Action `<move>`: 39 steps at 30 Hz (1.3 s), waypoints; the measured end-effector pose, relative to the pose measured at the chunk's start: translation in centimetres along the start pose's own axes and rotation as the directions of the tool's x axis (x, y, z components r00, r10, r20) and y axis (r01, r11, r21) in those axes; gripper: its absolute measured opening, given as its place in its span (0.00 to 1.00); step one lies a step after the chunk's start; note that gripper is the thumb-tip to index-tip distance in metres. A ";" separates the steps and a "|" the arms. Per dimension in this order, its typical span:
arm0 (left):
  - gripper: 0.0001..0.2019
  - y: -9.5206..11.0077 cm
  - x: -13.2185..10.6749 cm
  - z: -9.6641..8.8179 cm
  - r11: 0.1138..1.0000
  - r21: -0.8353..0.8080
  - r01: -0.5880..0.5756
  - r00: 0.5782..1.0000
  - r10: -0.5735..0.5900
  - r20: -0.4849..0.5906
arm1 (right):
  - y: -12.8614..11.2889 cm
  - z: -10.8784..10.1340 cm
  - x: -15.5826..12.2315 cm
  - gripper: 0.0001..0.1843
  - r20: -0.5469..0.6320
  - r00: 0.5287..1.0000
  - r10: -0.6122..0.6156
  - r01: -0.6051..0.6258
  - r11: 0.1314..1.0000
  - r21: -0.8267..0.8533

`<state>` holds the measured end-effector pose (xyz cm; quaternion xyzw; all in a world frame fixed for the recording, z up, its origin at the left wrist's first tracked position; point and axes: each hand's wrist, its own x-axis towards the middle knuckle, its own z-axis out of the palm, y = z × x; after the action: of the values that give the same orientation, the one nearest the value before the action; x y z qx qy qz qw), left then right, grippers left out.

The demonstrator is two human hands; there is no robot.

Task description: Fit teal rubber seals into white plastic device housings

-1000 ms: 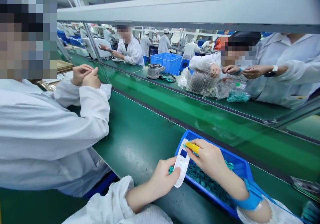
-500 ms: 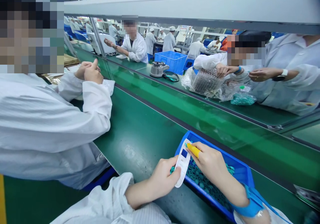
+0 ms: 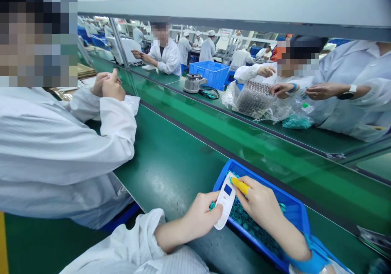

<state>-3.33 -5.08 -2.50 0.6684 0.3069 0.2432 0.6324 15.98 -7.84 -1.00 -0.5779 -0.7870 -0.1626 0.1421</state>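
Note:
My left hand [image 3: 204,217] is closed on a long white plastic casing [image 3: 225,204] with rounded ends and a dark blue square window, its thumb lying over the lower end. Small teal pieces [image 3: 211,206] show between the left fingers and the casing. At the casing's upper end, my right hand [image 3: 259,200] presses with a yellow finger cot [image 3: 240,186] on the index finger. A small teal piece [image 3: 231,180] shows at that fingertip, partly hidden. Under both hands is a blue bin [image 3: 301,213] with many teal ring-like pieces [image 3: 244,219] inside.
A green conveyor belt [image 3: 189,115] runs diagonally past the green table [image 3: 165,155]. At left sits a co-worker in a white coat [image 3: 61,143]. Across the belt are co-workers, a grey round device [image 3: 192,83], a blue crate [image 3: 210,72] and clear plastic bags [image 3: 253,100].
The casing and my right hand have shifted slightly right and down; both hands keep their hold. Across the belt, a co-worker's hands have moved apart over the plastic bag.

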 end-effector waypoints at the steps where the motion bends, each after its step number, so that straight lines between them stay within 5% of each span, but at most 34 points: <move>1: 0.11 0.0 0.0 0.0 1.000 -0.016 0.011 1.000 -0.011 0.008 | 0.3 -0.2 -0.1 0.19 0.044 0.999 0.009 -0.012 0.998 0.069; 7: 0.09 0.3 -0.4 -0.3 0.995 -0.083 0.046 0.990 -0.034 0.140 | 2.2 -2.3 -0.5 0.10 0.287 0.958 0.023 -0.145 0.900 0.411; 17: 0.12 -0.3 -0.5 -0.3 0.995 0.091 0.038 0.976 -0.056 0.212 | 1.5 -3.0 -1.0 0.17 0.310 0.929 -0.201 0.175 0.979 0.109; 24: 0.09 -0.6 -0.1 -0.7 0.979 -0.134 0.155 0.959 -0.116 0.258 | 1.8 -3.4 -1.3 0.07 0.344 0.937 -0.053 -0.081 0.929 0.362; 29: 0.09 -0.6 -0.2 -0.7 0.986 -0.107 0.125 0.958 -0.092 0.272 | 1.6 -3.3 -1.6 0.07 0.348 0.935 0.072 -0.236 0.858 0.456; 32: 0.11 -0.3 -0.3 -0.6 0.993 -0.083 0.088 0.969 -0.066 0.239 | 1.3 -2.2 -1.8 0.05 0.324 0.919 0.224 -0.373 0.760 0.532; 37: 0.11 0.2 -0.3 -0.4 0.997 -0.080 0.015 0.984 -0.001 0.179 | 0.3 -0.3 -2.0 0.08 0.428 0.840 0.334 -0.524 0.293 0.800; 39: 0.10 0.2 -0.4 -0.3 0.997 -0.084 -0.002 0.987 0.016 0.159 | 0.0 -0.3 -1.9 0.08 0.381 0.853 0.356 -0.495 0.320 0.808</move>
<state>-3.78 -5.18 -2.22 0.6602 0.2420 0.2045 0.6810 16.58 -9.59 -1.51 -0.6116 -0.5796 0.3537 0.4061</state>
